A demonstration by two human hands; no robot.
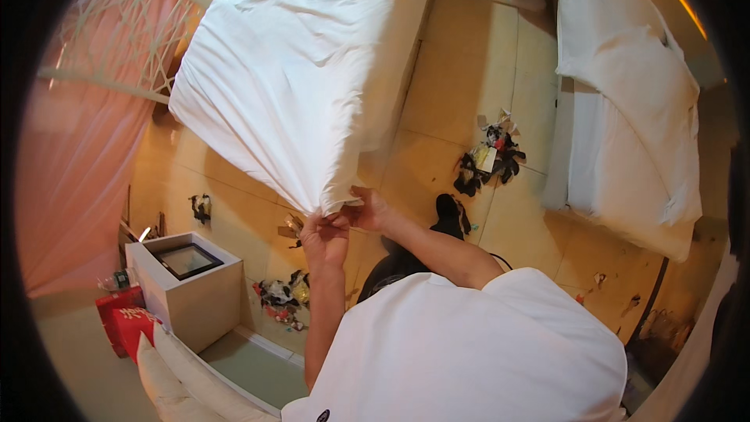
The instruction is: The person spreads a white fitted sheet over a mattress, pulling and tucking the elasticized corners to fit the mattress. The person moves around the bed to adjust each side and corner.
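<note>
A white sheet (293, 64) covers the bed in front of me, wrinkled over its top. Its near corner is drawn out towards me to a point, with creases fanning from my fingers. My left hand (326, 237) grips this corner from below and to the left. Right beside it, my right hand (369, 211) pinches the cloth's edge with bent fingers. Both hands are close together, above the tiled floor. The exact place of some fingertips is hidden in the folds.
Piles of litter (491, 152) lie on the tiles right of the bed, with another pile (281, 299) below left. A white cabinet (205, 305) with a dark-framed top, a red bag (132, 322), a pink curtain (76, 187) and a lattice screen (129, 29) stand left. Rightward is a cloth-draped sofa (633, 129).
</note>
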